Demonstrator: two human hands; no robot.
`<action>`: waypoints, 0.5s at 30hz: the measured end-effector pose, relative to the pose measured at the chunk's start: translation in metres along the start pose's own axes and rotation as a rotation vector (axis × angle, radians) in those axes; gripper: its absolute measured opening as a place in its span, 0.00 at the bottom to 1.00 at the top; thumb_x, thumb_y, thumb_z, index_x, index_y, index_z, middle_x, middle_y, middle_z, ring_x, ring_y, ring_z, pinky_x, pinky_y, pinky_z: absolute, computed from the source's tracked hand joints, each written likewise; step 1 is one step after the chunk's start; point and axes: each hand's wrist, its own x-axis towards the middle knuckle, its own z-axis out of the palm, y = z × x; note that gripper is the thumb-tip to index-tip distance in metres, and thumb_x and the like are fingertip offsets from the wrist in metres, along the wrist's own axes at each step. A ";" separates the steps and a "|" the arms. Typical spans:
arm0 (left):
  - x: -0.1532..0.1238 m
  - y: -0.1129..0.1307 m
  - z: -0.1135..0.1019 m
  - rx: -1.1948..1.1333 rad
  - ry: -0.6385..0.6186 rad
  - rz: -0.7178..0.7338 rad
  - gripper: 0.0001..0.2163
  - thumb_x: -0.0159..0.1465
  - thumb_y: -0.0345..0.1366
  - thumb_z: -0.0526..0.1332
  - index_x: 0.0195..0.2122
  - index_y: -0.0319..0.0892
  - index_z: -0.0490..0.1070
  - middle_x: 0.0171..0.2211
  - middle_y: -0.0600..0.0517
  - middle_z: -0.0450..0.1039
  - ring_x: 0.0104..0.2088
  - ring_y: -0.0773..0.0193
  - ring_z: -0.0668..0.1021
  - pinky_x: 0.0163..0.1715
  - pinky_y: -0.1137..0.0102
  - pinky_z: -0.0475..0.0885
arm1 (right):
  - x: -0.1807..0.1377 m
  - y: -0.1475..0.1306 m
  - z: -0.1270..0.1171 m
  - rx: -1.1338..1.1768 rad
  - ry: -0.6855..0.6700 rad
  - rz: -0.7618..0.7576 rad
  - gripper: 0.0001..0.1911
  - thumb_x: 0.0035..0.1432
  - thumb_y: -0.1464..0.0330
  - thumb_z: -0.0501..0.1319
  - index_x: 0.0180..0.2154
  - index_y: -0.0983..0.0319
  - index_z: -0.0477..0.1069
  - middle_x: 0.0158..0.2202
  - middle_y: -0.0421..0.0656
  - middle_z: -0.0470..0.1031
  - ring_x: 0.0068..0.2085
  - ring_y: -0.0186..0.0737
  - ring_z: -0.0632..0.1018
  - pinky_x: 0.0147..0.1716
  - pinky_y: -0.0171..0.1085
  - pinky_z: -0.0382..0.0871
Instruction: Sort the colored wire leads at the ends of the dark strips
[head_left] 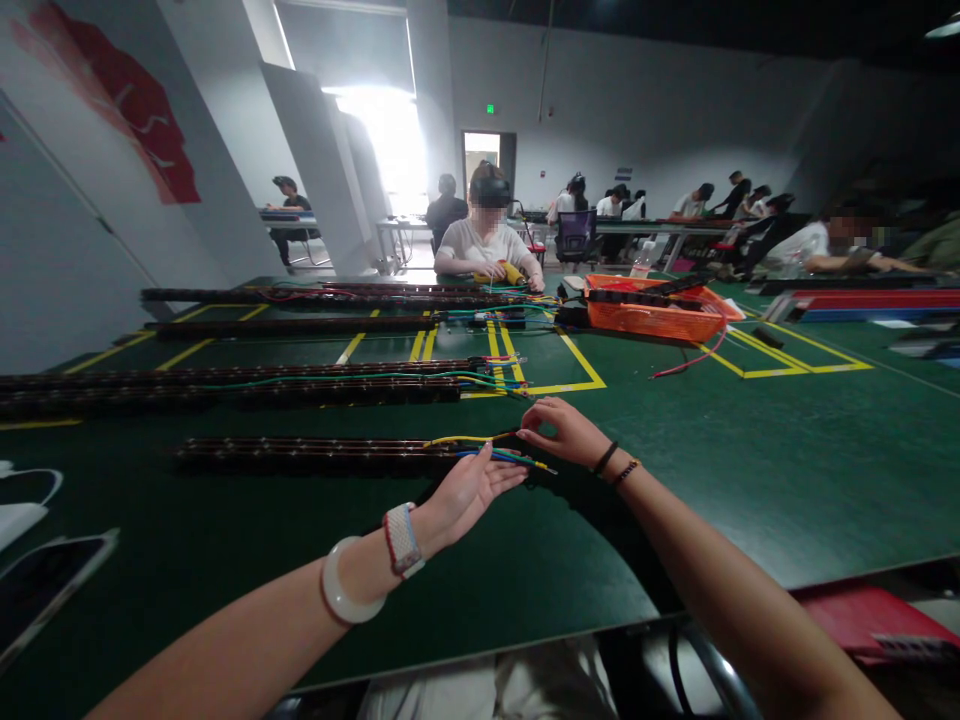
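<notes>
A long dark strip (315,455) lies across the green table (750,470) in front of me. Coloured wires (495,455), yellow, blue and green, stick out of its right end. My left hand (469,492) is palm up with fingers stretched out under the blue and green wires. My right hand (559,430) pinches the yellow wire's end between thumb and fingertips, just right of the strip's end. A white bangle and a woven band sit on my left wrist, dark bracelets on my right.
More long dark strips (247,385) with wires lie further back. An orange basket (652,312) stands at back right. Yellow tape lines mark the table. A person sits opposite, others at far tables. A phone (45,585) lies at left, a red folder (870,620) at right.
</notes>
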 end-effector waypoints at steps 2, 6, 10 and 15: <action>-0.002 0.002 0.002 -0.002 -0.007 0.005 0.14 0.67 0.35 0.49 0.39 0.30 0.70 0.40 0.37 0.75 0.43 0.55 0.77 0.53 0.57 0.65 | -0.002 -0.003 -0.006 0.091 -0.099 0.034 0.18 0.58 0.56 0.56 0.30 0.64 0.72 0.27 0.42 0.73 0.30 0.34 0.71 0.32 0.32 0.63; -0.004 0.003 0.005 0.010 -0.011 0.014 0.14 0.67 0.35 0.49 0.38 0.30 0.70 0.40 0.37 0.75 0.44 0.55 0.77 0.53 0.57 0.65 | -0.003 -0.003 -0.008 0.190 -0.337 0.080 0.19 0.55 0.54 0.58 0.30 0.65 0.73 0.26 0.41 0.73 0.27 0.31 0.69 0.26 0.30 0.60; -0.003 0.002 0.004 0.018 0.039 0.001 0.13 0.66 0.35 0.49 0.38 0.29 0.69 0.38 0.35 0.75 0.43 0.54 0.77 0.52 0.57 0.65 | -0.004 0.002 -0.006 0.216 -0.405 0.171 0.20 0.56 0.55 0.56 0.30 0.65 0.75 0.23 0.40 0.73 0.23 0.29 0.68 0.23 0.29 0.58; -0.002 0.002 0.004 0.031 0.052 -0.005 0.13 0.66 0.35 0.49 0.39 0.29 0.68 0.39 0.34 0.74 0.43 0.54 0.77 0.52 0.56 0.66 | -0.005 0.005 -0.004 0.229 -0.441 0.203 0.19 0.57 0.58 0.56 0.31 0.66 0.76 0.20 0.40 0.73 0.20 0.28 0.68 0.21 0.28 0.56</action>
